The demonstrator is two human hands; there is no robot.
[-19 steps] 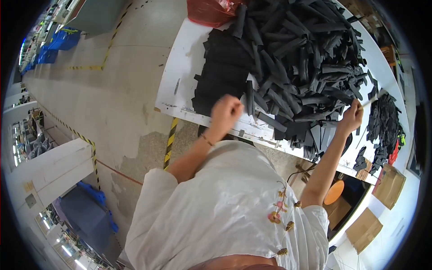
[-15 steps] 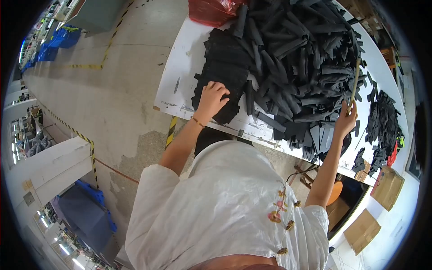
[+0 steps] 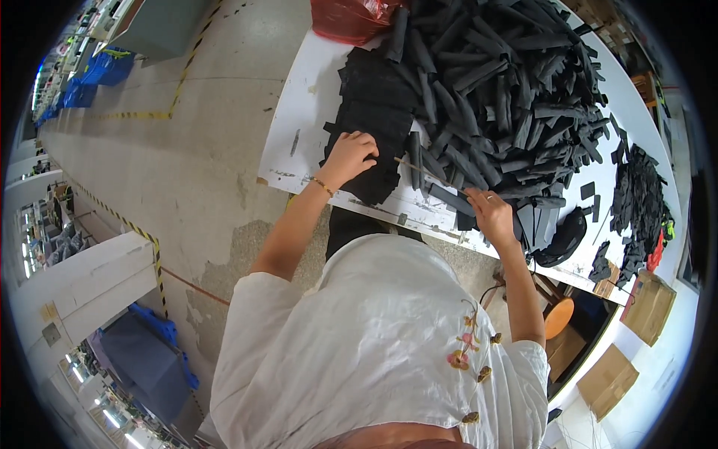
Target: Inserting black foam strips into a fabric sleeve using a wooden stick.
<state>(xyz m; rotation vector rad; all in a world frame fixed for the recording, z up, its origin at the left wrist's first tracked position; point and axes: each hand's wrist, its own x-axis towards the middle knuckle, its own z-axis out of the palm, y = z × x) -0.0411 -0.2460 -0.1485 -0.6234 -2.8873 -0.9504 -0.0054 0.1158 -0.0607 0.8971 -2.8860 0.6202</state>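
My left hand [image 3: 351, 156] rests on a row of flat black fabric pieces [image 3: 370, 97] that overlap near the table's left side; its fingers are loosely bent, with nothing visible in them. My right hand [image 3: 491, 215] is closed round one end of a thin light-brown stick [image 3: 426, 172]. The stick's other end points left, toward the black row beside my left hand. A large heap of loose black strips [image 3: 508, 97], many of them curled or folded, lies right of the row and reaches close to my right hand.
The white table [image 3: 288, 153] bears a red plastic bag [image 3: 355, 21] at the far left. On its right lie a shiny black rounded object [image 3: 562, 239] and another dark pile [image 3: 636, 202]. An orange-topped stool [image 3: 558, 318] stands below the front edge.
My right hand has swung left and nearer with the stick, from the heap's right side to the table's front. The stick now points left instead of away. My left hand has barely moved.
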